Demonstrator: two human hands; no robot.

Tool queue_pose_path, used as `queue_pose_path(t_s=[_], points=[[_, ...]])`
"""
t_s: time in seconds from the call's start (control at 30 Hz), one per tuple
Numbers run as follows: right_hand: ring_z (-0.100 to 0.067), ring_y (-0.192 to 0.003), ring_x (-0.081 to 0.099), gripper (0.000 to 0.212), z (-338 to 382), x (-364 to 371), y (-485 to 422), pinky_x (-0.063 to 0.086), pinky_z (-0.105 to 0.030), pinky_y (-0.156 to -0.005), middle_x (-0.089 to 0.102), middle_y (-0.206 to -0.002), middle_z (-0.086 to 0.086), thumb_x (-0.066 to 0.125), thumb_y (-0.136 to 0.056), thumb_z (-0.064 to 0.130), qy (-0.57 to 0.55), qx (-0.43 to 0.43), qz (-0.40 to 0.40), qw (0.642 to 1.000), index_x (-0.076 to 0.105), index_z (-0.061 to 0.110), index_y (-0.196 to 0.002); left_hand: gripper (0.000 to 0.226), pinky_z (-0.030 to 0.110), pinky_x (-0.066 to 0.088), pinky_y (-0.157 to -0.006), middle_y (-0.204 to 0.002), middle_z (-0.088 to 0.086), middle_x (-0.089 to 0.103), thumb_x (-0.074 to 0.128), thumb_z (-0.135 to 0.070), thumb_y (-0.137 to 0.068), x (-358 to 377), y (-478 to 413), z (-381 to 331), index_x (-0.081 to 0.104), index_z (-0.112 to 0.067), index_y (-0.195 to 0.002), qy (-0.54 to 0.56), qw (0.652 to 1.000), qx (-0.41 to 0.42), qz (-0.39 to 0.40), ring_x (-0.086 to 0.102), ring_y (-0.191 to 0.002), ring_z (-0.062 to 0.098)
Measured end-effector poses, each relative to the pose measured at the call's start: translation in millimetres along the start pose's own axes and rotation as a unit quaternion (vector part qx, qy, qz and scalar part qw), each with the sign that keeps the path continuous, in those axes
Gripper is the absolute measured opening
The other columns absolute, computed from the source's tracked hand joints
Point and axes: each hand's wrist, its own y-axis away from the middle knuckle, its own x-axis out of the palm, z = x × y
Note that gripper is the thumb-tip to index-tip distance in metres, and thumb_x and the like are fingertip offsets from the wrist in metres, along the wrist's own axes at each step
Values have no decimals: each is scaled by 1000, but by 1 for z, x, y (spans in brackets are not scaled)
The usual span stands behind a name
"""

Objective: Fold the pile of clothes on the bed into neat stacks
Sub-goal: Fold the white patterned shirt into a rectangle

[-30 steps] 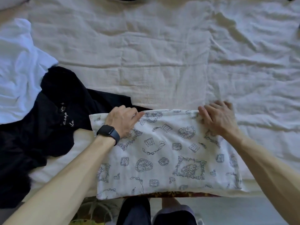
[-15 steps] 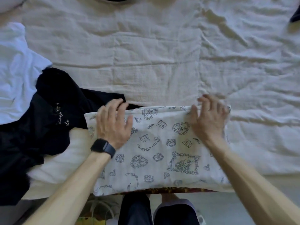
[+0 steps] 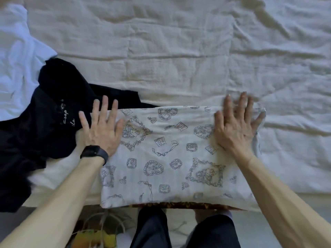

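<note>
Hands since flattened: left hand (image 3: 103, 130) and right hand (image 3: 236, 130), fingers splayed, gripping nothing, pressing far corners of folded white blue-printed cloth garment (image 3: 170, 158) at near edge of cream bed (image 3: 179, 59), presumably smoothing creases.

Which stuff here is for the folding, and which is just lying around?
For the folding:
the printed cloth, under the left hand and right hand
the black garment
the white garment
the bed cover beneath them

Just there:
the wristwatch
yellow things on the floor
</note>
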Motion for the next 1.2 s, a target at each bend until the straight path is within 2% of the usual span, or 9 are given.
queue_pose_path(t_s=[0.2,0.37,0.47,0.7,0.87,0.97,1.03,1.1,1.2], points=[[-24,-158,0,67,-17,13,87,-4,-60,-123,0,-172,-5,22,-103,62,39,-242,14,969,17,32,-163,67,63,-7,-118,-168,1,2,21,-63,-99,16,85,-115,14,-35,-159,59,989,132,9,0,-155,26],[-14,-154,-22,64,-121,4,29,-11,-60,-122,-22,-168,7,10,-101,66,36,-134,69,988,-7,46,-159,63,67,-7,-116,-162,-15,-27,5,-69,-96,40,103,-134,-14,-51,-152,11,995,10,100,-16,-153,18],[-17,-156,-15,62,-178,-10,-1,-12,-57,-122,-14,-170,3,13,-101,62,37,-103,56,992,-7,46,-157,66,63,-11,-117,-164,-10,-23,8,-69,-96,36,114,-171,-10,-45,-155,58,994,-31,83,-14,-153,20],[-14,-152,-30,66,-288,-18,34,-15,-54,-122,-24,-168,3,10,-100,62,30,-129,115,984,-16,44,-158,94,62,-8,-118,-168,-1,-7,20,-85,-85,47,199,-352,2,-31,-160,7,977,181,111,0,-154,25],[-22,-157,-11,68,-321,-8,67,-9,-54,-124,-3,-171,-5,21,-102,56,29,-180,96,978,4,32,-163,118,62,-27,-109,-152,-6,-47,48,-77,-84,51,205,-399,-41,-29,-145,-60,974,141,164,-40,-143,27],[-21,-157,-13,67,-320,-5,65,-11,-53,-123,-2,-171,-5,23,-103,56,18,-185,98,978,7,31,-163,118,59,-25,-110,-148,-8,-52,55,-63,-89,42,203,-394,-46,-30,-140,-82,970,131,188,-42,-140,24],[-21,-157,-13,66,-318,-6,61,-12,-53,-123,0,-171,-6,24,-104,55,11,-188,99,977,10,30,-163,110,58,-24,-111,-154,-6,-44,53,-55,-94,33,206,-390,-43,-33,-142,-96,968,147,182,-32,-146,22],[-21,-157,-13,65,-318,-8,60,-12,-54,-123,-2,-171,-6,26,-105,54,11,-192,108,975,11,29,-163,104,59,1,-119,-168,-1,-2,63,-46,-91,18,210,-391,-20,-35,-154,-86,968,175,155,8,-154,22],[-22,-156,-15,68,-315,-19,61,-11,-56,-123,-6,-171,-7,30,-105,53,1,-189,129,973,9,28,-164,88,48,52,-84,-117,9,65,90,-28,-66,-4,221,-395,51,-21,-145,12,990,143,9,64,-98,29]])
